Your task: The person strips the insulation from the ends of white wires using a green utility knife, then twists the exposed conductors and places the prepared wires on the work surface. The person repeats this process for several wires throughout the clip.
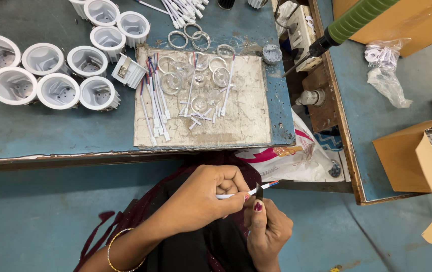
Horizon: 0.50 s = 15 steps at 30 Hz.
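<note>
Lower centre of frame, left hand (203,196) pinching a thin white cable (241,193) with red and blue leads, right hand (268,226) fingers pressed together at the cable tip, white round housings (44,75) upper left on blue counter (34,131), cut cables on worn board (241,126), centre.

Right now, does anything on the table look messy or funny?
Yes. One white lamp housing lies tipped on its side at the corner of the worn work mat, while the other white housings stand open end up. Short white wire bits lie scattered among clear lenses. The left hand and right hand hold a thin cable.
</note>
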Available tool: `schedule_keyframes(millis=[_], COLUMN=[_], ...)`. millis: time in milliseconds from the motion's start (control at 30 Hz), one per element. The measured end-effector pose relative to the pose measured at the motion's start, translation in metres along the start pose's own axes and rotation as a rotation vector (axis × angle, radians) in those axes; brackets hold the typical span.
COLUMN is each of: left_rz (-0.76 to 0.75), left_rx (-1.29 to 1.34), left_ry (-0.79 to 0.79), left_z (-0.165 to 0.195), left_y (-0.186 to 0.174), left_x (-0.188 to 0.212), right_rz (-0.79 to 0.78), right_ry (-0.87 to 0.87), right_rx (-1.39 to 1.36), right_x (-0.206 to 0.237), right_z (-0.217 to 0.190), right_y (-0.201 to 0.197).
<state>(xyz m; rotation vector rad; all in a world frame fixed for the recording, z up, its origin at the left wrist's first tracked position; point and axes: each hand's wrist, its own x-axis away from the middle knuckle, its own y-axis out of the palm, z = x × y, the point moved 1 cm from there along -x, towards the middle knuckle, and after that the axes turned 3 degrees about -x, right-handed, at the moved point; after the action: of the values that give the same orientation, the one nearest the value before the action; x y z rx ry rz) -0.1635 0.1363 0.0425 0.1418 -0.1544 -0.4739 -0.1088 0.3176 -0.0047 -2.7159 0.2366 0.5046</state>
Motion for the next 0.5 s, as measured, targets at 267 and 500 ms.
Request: schedule_keyframes(millis=[267, 500], left_rz=[-0.036, -0.052], left_rx=[0.025, -0.017], left_ry=[-0.012, 0.043], left_z=[-0.0024, -0.0001], left_y=[-0.001, -0.0036], left_x=[0.0006, 0.0019], right_rz=[-0.016, -0.057], right_ry=[-0.001, 0.01], right_rx=[-0.012, -0.087], right_x=[-0.0006, -0.0001], right_z=[0.0, 0.0016], right_y=[-0.0013, -0.0037])
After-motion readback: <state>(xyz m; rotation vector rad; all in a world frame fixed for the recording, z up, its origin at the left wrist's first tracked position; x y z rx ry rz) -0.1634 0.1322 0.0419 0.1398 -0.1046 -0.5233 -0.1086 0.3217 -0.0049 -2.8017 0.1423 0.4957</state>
